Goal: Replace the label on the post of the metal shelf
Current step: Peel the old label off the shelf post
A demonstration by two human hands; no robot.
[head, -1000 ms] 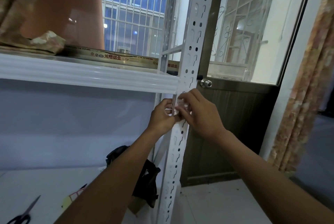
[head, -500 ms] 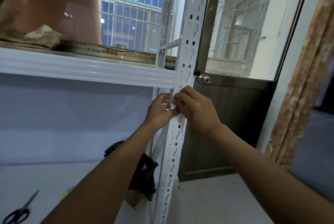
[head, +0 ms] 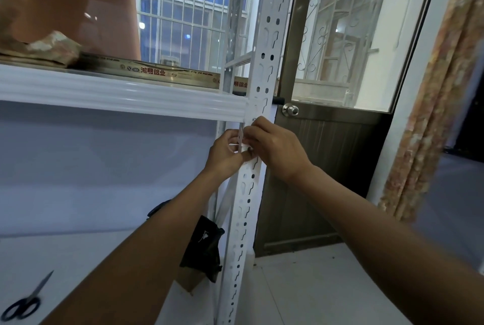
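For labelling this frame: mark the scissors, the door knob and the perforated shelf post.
scissors (head: pixel 32 297): head view, at the blades' pivot.
door knob (head: pixel 290 110): head view, on its round metal face.
perforated shelf post (head: pixel 242 233): head view, on its white front face, lower half.

both arms reach forward and up, the bare forearms converging from the lower corners. the left forearm (head: pixel 146 240) rises from the lower left with a straight wrist. the left hand (head: pixel 224 154) shows its back to the camera, fingers curled inward and thumb (head: pixel 246 158) pushed forward. the right forearm (head: pixel 366 219) comes in from the lower right, its wrist slightly bent. the right hand (head: pixel 275 149) sits a little higher, knuckles up, its fingers (head: pixel 258 128) curled down toward the left hand. the fingertips of both hands meet and pinch a small white label (head: pixel 239 144), which is mostly hidden between them.
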